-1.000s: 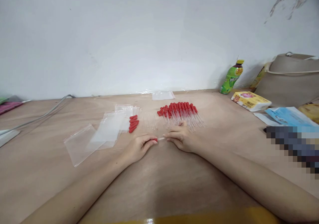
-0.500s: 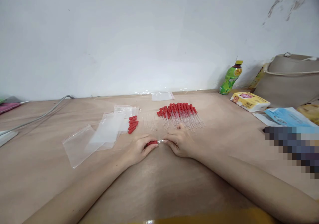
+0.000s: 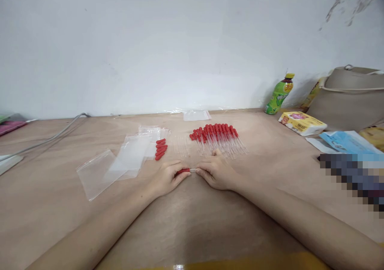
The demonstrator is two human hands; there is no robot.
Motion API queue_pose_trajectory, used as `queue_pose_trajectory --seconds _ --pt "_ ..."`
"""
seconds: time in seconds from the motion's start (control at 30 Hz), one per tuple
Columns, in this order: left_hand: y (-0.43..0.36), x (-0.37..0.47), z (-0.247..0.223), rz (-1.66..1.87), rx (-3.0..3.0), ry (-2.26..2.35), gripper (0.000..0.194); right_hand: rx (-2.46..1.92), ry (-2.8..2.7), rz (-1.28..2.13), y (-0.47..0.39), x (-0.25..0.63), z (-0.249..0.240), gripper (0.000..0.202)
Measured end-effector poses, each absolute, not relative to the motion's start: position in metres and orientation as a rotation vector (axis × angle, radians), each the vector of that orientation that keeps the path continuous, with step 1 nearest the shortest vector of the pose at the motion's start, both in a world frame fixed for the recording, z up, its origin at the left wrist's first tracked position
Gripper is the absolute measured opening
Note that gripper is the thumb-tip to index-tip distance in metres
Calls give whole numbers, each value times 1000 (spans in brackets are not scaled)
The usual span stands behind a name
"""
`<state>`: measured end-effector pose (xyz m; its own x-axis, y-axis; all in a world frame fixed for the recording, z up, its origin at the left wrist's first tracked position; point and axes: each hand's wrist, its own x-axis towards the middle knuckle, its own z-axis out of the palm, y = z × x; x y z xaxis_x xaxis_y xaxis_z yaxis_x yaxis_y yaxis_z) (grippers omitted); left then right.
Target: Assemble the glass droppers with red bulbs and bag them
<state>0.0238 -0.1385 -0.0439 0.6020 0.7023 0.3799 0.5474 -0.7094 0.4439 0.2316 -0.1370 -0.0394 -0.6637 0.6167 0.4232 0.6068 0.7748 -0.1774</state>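
Between the fingers of my left hand (image 3: 171, 177) is a red rubber bulb (image 3: 183, 171), lying sideways. My right hand (image 3: 216, 171) pinches a clear glass dropper tube (image 3: 193, 170) whose near end meets the bulb; the rest of the tube is hidden by my fingers. Beyond my left hand lie several loose red bulbs (image 3: 161, 149) in a short column. To their right are several bare clear tubes (image 3: 180, 146). Farther right, a row of droppers with red bulbs (image 3: 220, 134) lies with the bulbs pointing to the wall.
Clear zip bags (image 3: 129, 156) overlap at the left, and another bag (image 3: 197, 115) lies by the wall. On the right are a green drink bottle (image 3: 279, 95), a yellow tissue pack (image 3: 302, 123), a blue packet (image 3: 345, 142) and a grey bag (image 3: 354, 98). A grey cable (image 3: 57, 135) runs at far left.
Both hands keep the same hold, and a shorter stretch of glass tube seems to show between them. The view has shifted very slightly.
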Motion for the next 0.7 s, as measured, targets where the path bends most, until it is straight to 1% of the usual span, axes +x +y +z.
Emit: queue_pose_trajectory --seconds 0.1,0.17,0.23,0.27,0.3,0.37,0.4,0.47,0.6,0.7 --pt "-139 23 -44 853 2527 1071 18 -942 -2528 2 -139 235 -30 23" --pt "-138 22 -45 926 2484 1175 27 -1028 -2529 38 -137 241 -25 20" --pt "-138 22 -46 963 2445 1262 36 -1187 -2445 164 -129 250 -21 21" --pt "-138 22 -46 955 2439 1276 35 -1287 -2357 258 -123 255 -20 22" --pt "-137 22 -46 931 2442 1266 30 -1394 -2237 349 -117 259 -19 23" --pt "-137 22 -45 855 2468 1207 16 -1592 -1967 456 -103 264 -17 25" --pt "-137 23 -45 822 2480 1176 11 -1664 -1858 442 -96 264 -15 25" --pt "-137 23 -44 792 2490 1142 11 -1747 -1741 352 -84 260 -13 24" --pt "-136 23 -44 793 2480 1146 11 -1797 -1766 144 -66 238 -14 27" --pt "-136 22 -45 806 2481 1132 10 -1890 -1794 67 -55 227 -21 28"
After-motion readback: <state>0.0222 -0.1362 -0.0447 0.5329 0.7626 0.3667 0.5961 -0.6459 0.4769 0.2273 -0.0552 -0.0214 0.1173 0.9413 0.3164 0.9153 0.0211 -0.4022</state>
